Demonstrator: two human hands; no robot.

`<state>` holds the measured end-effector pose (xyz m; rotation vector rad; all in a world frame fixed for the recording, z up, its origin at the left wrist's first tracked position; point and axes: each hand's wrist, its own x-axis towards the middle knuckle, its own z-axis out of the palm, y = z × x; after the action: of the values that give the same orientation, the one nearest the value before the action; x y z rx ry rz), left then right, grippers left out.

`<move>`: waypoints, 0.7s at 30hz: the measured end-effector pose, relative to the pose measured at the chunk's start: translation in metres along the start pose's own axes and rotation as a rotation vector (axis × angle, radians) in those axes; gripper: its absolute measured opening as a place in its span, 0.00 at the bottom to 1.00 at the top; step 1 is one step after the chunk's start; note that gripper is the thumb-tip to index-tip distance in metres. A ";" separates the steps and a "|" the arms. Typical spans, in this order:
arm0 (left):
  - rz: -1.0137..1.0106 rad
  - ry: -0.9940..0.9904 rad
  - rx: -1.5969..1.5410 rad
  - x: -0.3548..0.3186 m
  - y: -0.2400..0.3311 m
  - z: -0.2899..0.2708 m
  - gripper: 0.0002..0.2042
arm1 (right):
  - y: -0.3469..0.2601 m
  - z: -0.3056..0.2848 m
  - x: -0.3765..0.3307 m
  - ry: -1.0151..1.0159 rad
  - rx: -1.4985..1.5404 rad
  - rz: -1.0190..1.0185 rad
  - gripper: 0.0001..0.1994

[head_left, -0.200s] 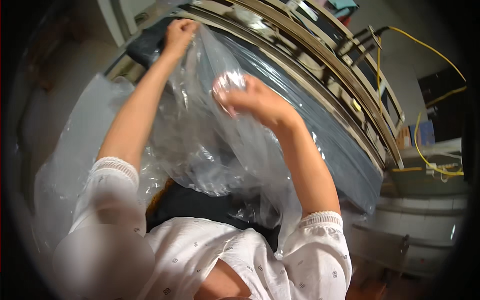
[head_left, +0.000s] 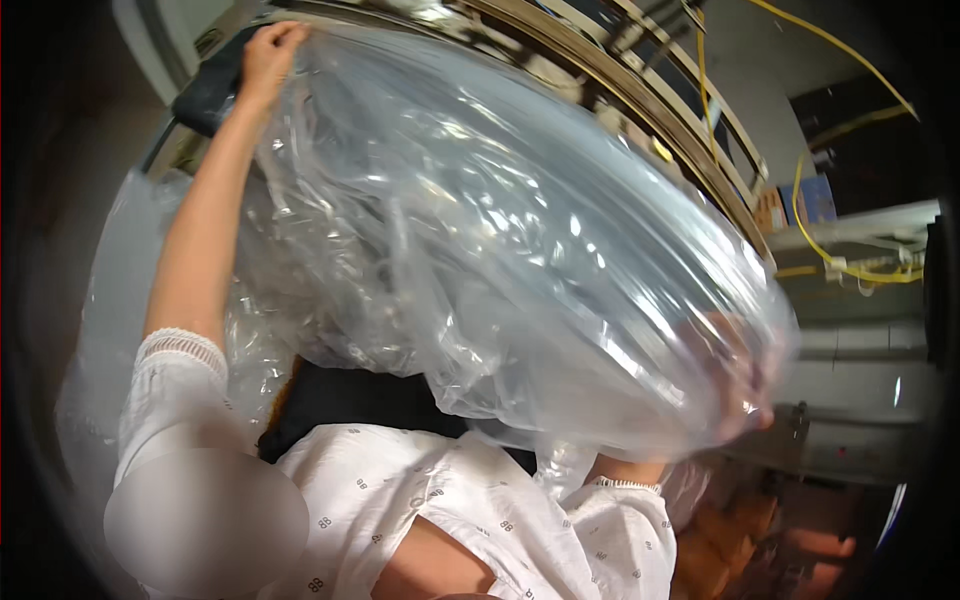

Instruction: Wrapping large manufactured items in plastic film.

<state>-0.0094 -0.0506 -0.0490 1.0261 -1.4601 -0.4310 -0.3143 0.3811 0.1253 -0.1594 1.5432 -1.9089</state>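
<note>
A large clear plastic bag (head_left: 500, 250) is stretched wide across the middle of the head view. My left hand (head_left: 268, 55) is raised at the upper left and grips the bag's top edge, next to a dark padded object (head_left: 205, 95). My right hand (head_left: 745, 385) is low at the right, blurred and seen through the film, and holds the bag's other end. Both arms wear white patterned sleeves with lace cuffs. The bag hides most of what lies behind it.
A metal rack with long rails (head_left: 640, 110) runs diagonally behind the bag. Yellow cables (head_left: 800, 200) hang at the upper right near a white shelf (head_left: 860, 225). A dark garment (head_left: 350, 400) shows below the bag. More clear plastic (head_left: 110, 300) hangs at the left.
My right hand has swung from the bag's upper middle down to the lower right, pulling the plastic out wide. My left hand keeps its hold at the top.
</note>
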 end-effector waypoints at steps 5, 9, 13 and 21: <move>-0.150 0.007 0.032 0.014 -0.031 -0.012 0.15 | -0.039 -0.135 0.052 0.087 -0.026 -0.427 0.15; -0.119 -0.044 0.021 0.019 -0.045 -0.032 0.15 | -0.030 -0.192 0.108 0.132 -0.070 -0.732 0.15; -0.213 -0.171 0.143 0.013 -0.043 -0.053 0.15 | 0.011 -0.222 0.129 0.362 -0.132 -0.193 0.07; -0.016 -0.242 0.487 -0.006 -0.049 -0.101 0.16 | 0.007 -0.243 0.151 0.163 -1.143 -0.309 0.06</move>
<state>0.1008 -0.0415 -0.0714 1.4074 -1.8266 -0.2164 -0.5457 0.4960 0.0014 -0.7736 2.6709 -1.0093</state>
